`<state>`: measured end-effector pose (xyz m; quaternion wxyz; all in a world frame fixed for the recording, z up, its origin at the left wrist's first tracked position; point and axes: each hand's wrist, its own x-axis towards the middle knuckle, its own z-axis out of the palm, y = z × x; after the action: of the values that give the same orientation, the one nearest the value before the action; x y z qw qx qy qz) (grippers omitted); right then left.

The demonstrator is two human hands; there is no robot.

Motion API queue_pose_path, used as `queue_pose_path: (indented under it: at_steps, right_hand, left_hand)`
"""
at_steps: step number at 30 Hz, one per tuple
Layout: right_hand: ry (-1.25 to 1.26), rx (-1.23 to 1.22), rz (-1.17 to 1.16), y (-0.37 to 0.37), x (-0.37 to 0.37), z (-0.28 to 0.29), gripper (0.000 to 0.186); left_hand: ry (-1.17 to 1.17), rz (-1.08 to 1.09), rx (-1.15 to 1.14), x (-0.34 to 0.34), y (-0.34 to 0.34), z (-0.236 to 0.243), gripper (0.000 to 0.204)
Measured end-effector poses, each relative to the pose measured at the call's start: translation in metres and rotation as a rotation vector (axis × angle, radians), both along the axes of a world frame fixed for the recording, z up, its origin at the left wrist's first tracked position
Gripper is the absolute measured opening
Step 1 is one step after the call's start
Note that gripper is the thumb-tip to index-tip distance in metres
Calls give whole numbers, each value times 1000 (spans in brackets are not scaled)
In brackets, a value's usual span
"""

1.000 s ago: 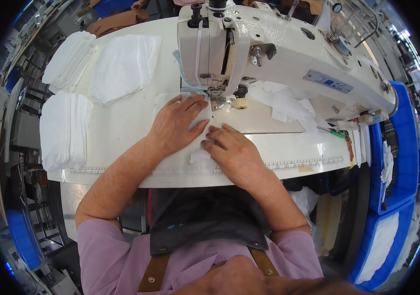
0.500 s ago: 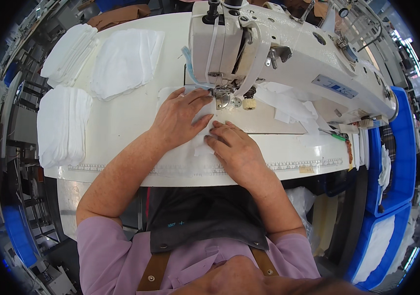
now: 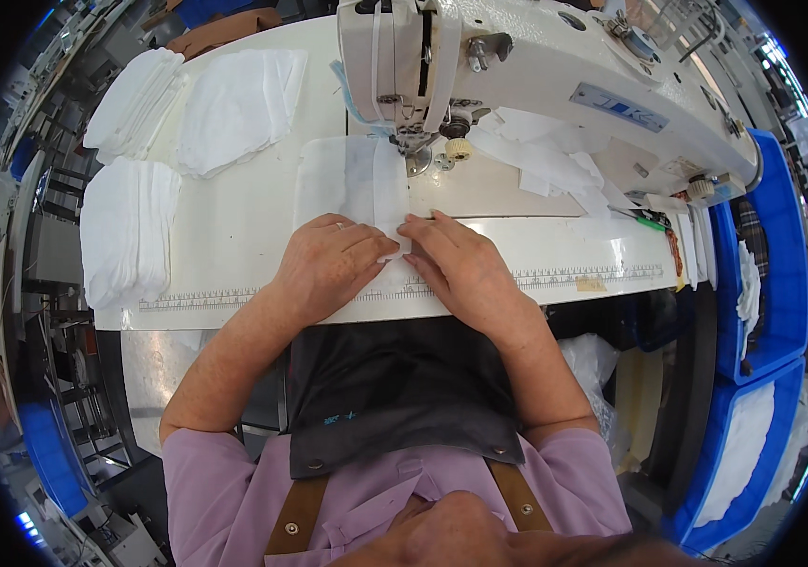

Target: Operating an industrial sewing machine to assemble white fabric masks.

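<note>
A thin white fabric piece (image 3: 338, 180) lies flat on the sewing table, its far right edge by the presser foot (image 3: 415, 159) of the sewing machine (image 3: 517, 76). A folded strip runs down its right side toward me. My left hand (image 3: 333, 265) closes its thumb and fingertips on the near end of that strip. Facing it, my right hand (image 3: 460, 269) pinches the same end from the right, fingertips almost meeting the left ones. The very tip of the cloth between the fingers is partly hidden.
Stacks of white cut fabric (image 3: 130, 231) stand at the left, with another pile (image 3: 243, 109) farther back. White scraps (image 3: 555, 165) lie under the machine arm. Green-handled snips (image 3: 651, 224) are at the right. A ruler strip (image 3: 555, 281) follows the front edge; blue bins (image 3: 773, 274) stand beyond.
Both hands have come nearer to me. The left one has left the presser foot and joined the right at the strip's near end, uncovering the fabric. The view has shifted slightly.
</note>
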<state>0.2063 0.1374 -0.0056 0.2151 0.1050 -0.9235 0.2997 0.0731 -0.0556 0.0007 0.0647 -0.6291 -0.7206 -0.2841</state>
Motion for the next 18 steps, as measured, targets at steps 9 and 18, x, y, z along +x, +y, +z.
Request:
queue_pose_path:
  at_steps: [9,18]
  right_hand:
    - [44,207,-61,-15,42,-3,44]
    - [80,209,-60,-14,44,-9,38]
  left_hand:
    - [187,-68,45,12,0,15,31]
    - [205,-87,-46,12,-6,0,33]
